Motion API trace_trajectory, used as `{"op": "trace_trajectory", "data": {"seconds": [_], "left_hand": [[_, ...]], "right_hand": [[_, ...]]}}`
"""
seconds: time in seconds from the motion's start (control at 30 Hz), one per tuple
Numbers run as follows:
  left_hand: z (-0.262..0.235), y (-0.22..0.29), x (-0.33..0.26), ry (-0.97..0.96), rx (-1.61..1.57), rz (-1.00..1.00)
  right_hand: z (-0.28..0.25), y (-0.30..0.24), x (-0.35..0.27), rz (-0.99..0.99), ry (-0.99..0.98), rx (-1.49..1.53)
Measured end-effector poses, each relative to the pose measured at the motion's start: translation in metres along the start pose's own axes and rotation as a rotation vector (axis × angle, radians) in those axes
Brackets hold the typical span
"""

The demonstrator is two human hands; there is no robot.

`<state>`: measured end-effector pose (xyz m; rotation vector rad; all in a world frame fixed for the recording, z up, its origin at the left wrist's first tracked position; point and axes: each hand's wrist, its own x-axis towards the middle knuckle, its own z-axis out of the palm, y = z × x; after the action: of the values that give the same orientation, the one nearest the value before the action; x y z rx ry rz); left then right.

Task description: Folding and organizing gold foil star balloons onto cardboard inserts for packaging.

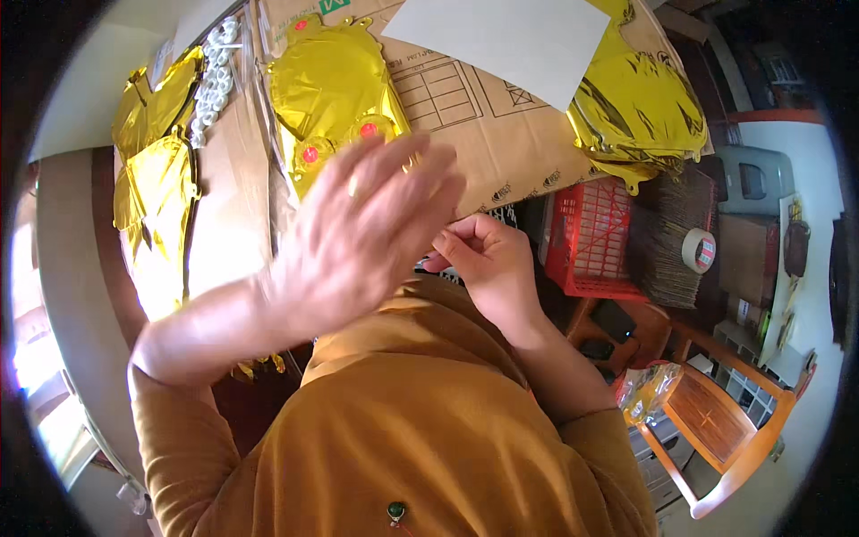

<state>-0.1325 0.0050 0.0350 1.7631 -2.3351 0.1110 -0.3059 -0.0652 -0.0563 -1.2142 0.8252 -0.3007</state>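
Note:
My left hand (362, 228) hangs over the near edge of the cardboard, back of the hand up and smeared by motion. Its fingers look stretched, but the thumb side is hidden. Close by on the right, my right hand (488, 259) is closed in a pinch in front of my body; what its fingertips hold, if anything, is too small to make out. Just beyond my left hand lies a flat gold foil balloon (331, 76) with red round spots. Its near end is partly covered by that hand.
A cardboard surface (528, 148) carries a white sheet (501, 40), more gold foil balloons (640, 112) at right and others (157, 188) at left, beside a white coiled strand (213, 80). Rightward are a red crate (591, 233), a tape roll (698, 250) and a wooden chair (711, 416).

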Motion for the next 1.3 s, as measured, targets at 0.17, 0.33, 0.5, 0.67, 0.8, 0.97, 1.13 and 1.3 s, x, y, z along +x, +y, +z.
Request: {"op": "trace_trajectory", "data": {"seconds": [0.17,0.33,0.5,0.67,0.8,0.97,1.13,1.3], "left_hand": [[0.049,0.027,-0.076,-0.087,-0.002,-0.189],[0.074,0.024,-0.079,-0.022,0.102,-0.302],[0.080,0.022,-0.080,-0.051,0.164,-0.305],[0.076,0.022,-0.078,-0.068,0.131,-0.313],[0.075,0.021,-0.076,-0.031,0.106,-0.305],[0.074,0.021,-0.078,-0.058,0.073,-0.321],[0.075,0.020,-0.078,-0.051,0.078,-0.320],[0.073,0.021,-0.077,-0.054,0.057,-0.318]], "right_hand": [[0.004,0.010,0.001,-0.051,0.035,0.076],[0.007,0.010,-0.002,-0.063,0.029,0.139],[0.012,0.014,-0.003,-0.066,0.068,0.234],[0.017,0.022,-0.006,-0.108,0.117,0.280],[0.018,0.025,-0.008,-0.137,0.151,0.261],[0.014,0.024,-0.009,0.000,-0.068,0.334],[0.012,0.032,-0.006,0.000,-0.092,0.395],[0.015,0.026,-0.010,0.006,-0.042,0.375]]}}
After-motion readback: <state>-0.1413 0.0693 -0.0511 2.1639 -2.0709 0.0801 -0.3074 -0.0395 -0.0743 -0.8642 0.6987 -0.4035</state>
